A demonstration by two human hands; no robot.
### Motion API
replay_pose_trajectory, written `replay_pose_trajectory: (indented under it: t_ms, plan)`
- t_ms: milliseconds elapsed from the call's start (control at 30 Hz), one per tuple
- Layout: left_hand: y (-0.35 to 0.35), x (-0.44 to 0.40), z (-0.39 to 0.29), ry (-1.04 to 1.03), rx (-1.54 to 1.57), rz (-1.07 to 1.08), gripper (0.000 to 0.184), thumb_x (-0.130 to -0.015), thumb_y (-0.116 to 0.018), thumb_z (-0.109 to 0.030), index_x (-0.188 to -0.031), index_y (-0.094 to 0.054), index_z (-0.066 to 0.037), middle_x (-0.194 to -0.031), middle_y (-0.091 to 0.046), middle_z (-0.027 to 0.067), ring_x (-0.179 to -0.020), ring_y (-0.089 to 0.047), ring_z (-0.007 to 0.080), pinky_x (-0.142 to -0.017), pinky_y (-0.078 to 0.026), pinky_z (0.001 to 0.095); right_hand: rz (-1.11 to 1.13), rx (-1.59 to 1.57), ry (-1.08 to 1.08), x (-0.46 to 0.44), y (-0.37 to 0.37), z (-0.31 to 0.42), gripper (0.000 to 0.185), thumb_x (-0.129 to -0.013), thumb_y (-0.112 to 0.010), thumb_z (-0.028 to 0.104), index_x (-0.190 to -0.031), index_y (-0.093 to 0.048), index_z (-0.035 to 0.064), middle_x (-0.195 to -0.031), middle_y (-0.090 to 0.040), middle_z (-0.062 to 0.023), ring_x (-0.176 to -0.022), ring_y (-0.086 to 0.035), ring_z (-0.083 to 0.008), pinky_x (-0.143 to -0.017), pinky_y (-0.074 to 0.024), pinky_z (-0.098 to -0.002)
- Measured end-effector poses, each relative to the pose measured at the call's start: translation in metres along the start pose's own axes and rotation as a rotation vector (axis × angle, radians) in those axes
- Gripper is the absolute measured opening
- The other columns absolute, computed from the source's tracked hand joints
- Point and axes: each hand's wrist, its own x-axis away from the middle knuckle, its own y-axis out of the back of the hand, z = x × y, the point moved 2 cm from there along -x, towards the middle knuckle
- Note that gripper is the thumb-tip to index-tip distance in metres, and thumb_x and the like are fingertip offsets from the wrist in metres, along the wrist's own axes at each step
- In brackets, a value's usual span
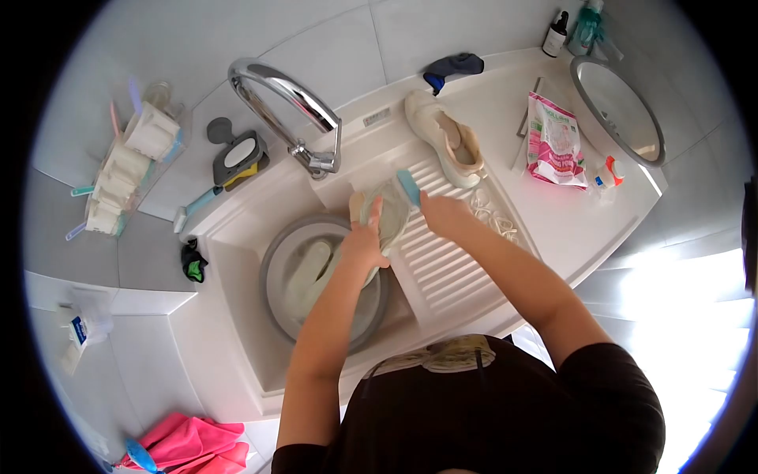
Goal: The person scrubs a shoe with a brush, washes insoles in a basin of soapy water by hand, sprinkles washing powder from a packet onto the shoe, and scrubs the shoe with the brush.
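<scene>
My left hand (365, 243) grips a pale shoe (392, 215) over the sink, its sole seeming to face up. In my right hand (444, 215) is a light blue brush (408, 187), close beside that shoe; whether its bristles touch is unclear. Below, a grey-rimmed basin (268, 276) sits in the sink (233, 316) with a pale insole-shaped piece (316, 259) inside, partly hidden by my left arm. A second off-white shoe (446, 138) rests at the top of the ribbed washboard (442, 272). White shoelaces (493, 215) lie on the ridges to the right.
A chrome faucet (288, 95) arches behind the sink. Left of it are a soap dish (239, 154) and a blue-handled razor-like tool (197, 207). At right stand a pink-and-white powder bag (555, 142), a small bottle (608, 174) and a round mirror (620, 110).
</scene>
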Motion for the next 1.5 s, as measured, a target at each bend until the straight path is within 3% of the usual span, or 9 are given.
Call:
replay_pose_trajectory:
  t_ms: [200, 767, 967, 1067, 1133, 1267, 1367, 1400, 1500]
  plan:
    - [0.002, -0.004, -0.001, -0.023, 0.028, 0.002, 0.140, -0.049, -0.086, -0.013, -0.143, 0.015, -0.036, -0.128, -0.042, 0.0331, -0.105, -0.058, 0.0403, -0.087, -0.049, 0.0440, 0.051, 0.064, 0.064, -0.061, 0.016, -0.009, 0.027, -0.086, -0.049, 0.014, -0.109, -0.056, 0.0026, -0.092, -0.066, -0.0147, -0.083, -0.066, -0.0320, -0.067, -0.0531, -0.0444]
    - [0.002, 0.004, -0.005, -0.031, 0.008, -0.063, 0.136, -0.049, -0.086, -0.014, -0.145, 0.008, -0.033, -0.126, -0.039, 0.0333, -0.106, -0.054, 0.0451, -0.090, -0.047, 0.0466, 0.034, 0.105, -0.062, -0.052, 0.005, -0.003, 0.035, -0.094, -0.046, 0.027, -0.119, -0.048, 0.0022, -0.089, -0.066, -0.0169, -0.085, -0.064, -0.0343, -0.069, -0.0515, -0.0474]
    - [0.027, 0.025, -0.010, -0.137, -0.279, -0.293, 0.113, -0.059, -0.079, -0.010, -0.145, -0.009, -0.033, -0.136, -0.036, 0.0178, -0.121, -0.045, 0.0319, -0.100, -0.035, 0.0555, -0.239, -0.300, 0.108, -0.001, -0.015, -0.060, 0.033, -0.093, -0.048, 0.026, -0.118, -0.058, 0.0069, -0.091, -0.065, -0.0207, -0.087, -0.063, -0.0366, -0.070, -0.0491, -0.0475]
    - [0.028, 0.023, -0.007, -0.457, -0.340, -0.361, 0.099, -0.065, -0.074, -0.006, -0.144, -0.018, -0.028, -0.132, -0.044, 0.0086, -0.124, -0.043, 0.0249, -0.107, -0.023, 0.0574, -0.472, -0.511, 0.129, 0.034, -0.011, -0.068, 0.034, -0.094, -0.050, 0.025, -0.124, -0.057, 0.0112, -0.077, -0.064, -0.0135, -0.069, -0.064, -0.0260, -0.057, -0.0485, -0.0397]
    - [0.041, 0.028, -0.022, -0.665, -0.548, -0.336, 0.079, -0.071, -0.067, -0.005, -0.140, -0.033, -0.024, -0.127, -0.049, 0.0060, -0.128, -0.039, 0.0192, -0.110, -0.019, 0.0562, -0.130, -0.877, -0.100, 0.064, 0.008, -0.054, 0.039, -0.094, -0.052, 0.021, -0.132, -0.050, 0.0115, -0.064, -0.054, -0.0041, -0.050, -0.053, -0.0129, -0.045, -0.0431, -0.0289]
    - [0.038, 0.017, -0.041, -0.903, -0.692, -0.433, 0.057, -0.074, -0.062, -0.007, -0.128, -0.051, -0.021, -0.128, -0.050, 0.0082, -0.130, -0.037, 0.0227, -0.110, -0.019, 0.0560, -0.160, -1.206, -0.135, 0.079, -0.022, -0.029, 0.044, -0.092, -0.052, 0.018, -0.134, -0.047, 0.0075, -0.057, -0.052, -0.0028, -0.043, -0.045, -0.0104, -0.041, -0.0400, -0.0274]
    - [0.032, 0.021, -0.053, -0.837, -0.617, -0.575, 0.040, -0.077, -0.059, -0.010, -0.117, -0.062, -0.018, -0.132, -0.047, 0.0107, -0.132, -0.034, 0.0276, -0.109, -0.020, 0.0556, -0.233, -1.177, -0.160, 0.094, -0.030, -0.005, 0.047, -0.092, -0.050, 0.016, -0.137, -0.041, 0.0056, -0.057, -0.051, -0.0032, -0.044, -0.047, -0.0088, -0.040, -0.0406, -0.0270]
    - [0.027, 0.026, -0.053, -0.690, -0.417, -0.665, 0.038, -0.077, -0.059, -0.010, -0.115, -0.064, -0.017, -0.134, -0.045, 0.0144, -0.132, -0.033, 0.0308, -0.109, -0.021, 0.0536, -0.173, -1.160, -0.193, 0.098, -0.029, -0.001, 0.050, -0.091, -0.049, 0.013, -0.138, -0.036, 0.0022, -0.064, -0.057, -0.0110, -0.051, -0.057, -0.0195, -0.048, -0.0450, -0.0334]
    - [-0.028, -0.007, -0.020, -0.481, 0.221, -0.728, 0.043, -0.078, -0.060, -0.010, -0.121, -0.059, -0.014, -0.136, -0.039, 0.0211, -0.131, -0.031, 0.0363, -0.107, -0.026, 0.0490, -0.302, -0.936, -0.069, 0.090, -0.058, -0.010, 0.051, -0.092, -0.048, 0.012, -0.141, -0.034, 0.0063, -0.065, -0.056, -0.0077, -0.051, -0.057, -0.0168, -0.047, -0.0455, -0.0322]
